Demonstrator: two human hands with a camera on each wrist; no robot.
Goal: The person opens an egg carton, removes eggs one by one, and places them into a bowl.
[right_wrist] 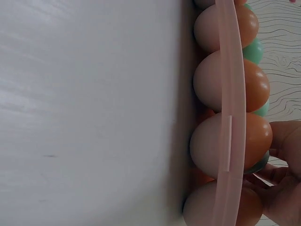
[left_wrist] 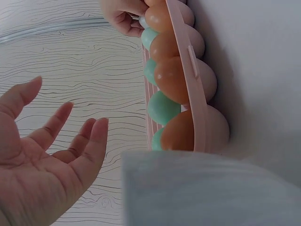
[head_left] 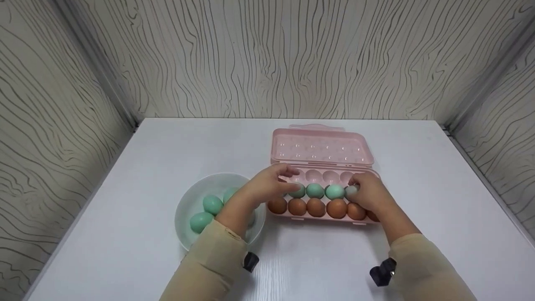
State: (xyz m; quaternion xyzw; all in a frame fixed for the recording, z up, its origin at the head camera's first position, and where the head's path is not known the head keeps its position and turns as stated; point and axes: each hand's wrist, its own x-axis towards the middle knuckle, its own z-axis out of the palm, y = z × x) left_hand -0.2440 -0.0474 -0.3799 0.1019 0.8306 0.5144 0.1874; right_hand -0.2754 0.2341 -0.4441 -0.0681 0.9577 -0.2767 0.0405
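Note:
A pink egg carton point(head_left: 361, 220) lies open on the table, its lid point(head_left: 319, 146) tipped back. Brown eggs point(head_left: 316, 207) fill the near row and green eggs point(head_left: 315, 191) line the middle row; the cups in the far row that show hold nothing. At the right end of the middle row, my right hand point(head_left: 370, 194) pinches a green egg point(head_left: 351, 192) down in its cup, partly hidden behind the brown eggs in the right wrist view. My left hand point(head_left: 269, 184) hovers over the carton's left end, fingers spread and palm bare in the left wrist view.
Left of the carton stands a white bowl point(head_left: 180, 217) with several green eggs point(head_left: 212, 204), partly covered by my left forearm. Its wall also fills the lower part of the left wrist view. Patterned panels point(head_left: 267, 58) enclose the white table point(head_left: 192, 142) at the back and sides.

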